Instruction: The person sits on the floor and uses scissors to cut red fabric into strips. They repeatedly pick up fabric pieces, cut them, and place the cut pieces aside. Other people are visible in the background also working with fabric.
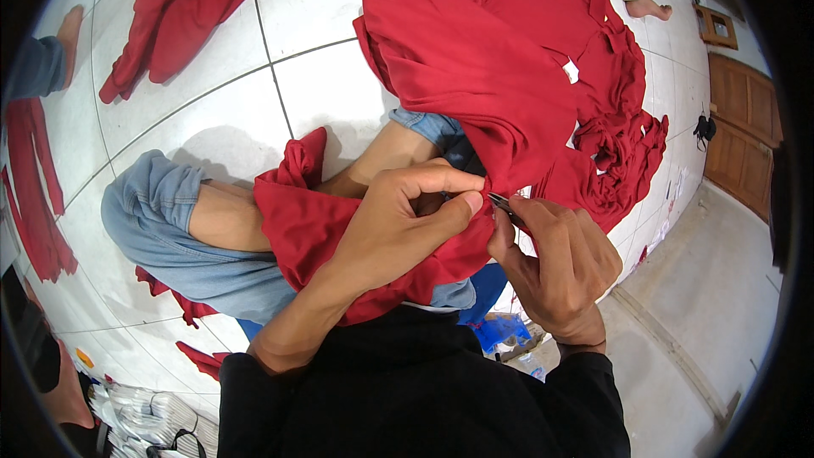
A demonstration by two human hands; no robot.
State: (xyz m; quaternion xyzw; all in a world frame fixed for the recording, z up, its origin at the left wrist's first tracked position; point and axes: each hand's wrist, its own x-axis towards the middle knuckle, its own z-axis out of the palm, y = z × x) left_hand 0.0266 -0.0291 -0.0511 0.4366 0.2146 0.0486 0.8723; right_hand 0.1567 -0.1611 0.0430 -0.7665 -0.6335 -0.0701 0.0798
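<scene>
Two bare hands meet over a red garment (475, 59) that drapes across the seated person's lap and spreads onto the white tiled floor (212, 110). The left hand (398, 220) is closed, pinching a fold of the red cloth between thumb and fingers. The right hand (555, 259) is closed around a small metal snipping tool (502, 203), whose tip touches the pinched fold. More red fabric (170, 17) lies well apart on the tiles.
</scene>
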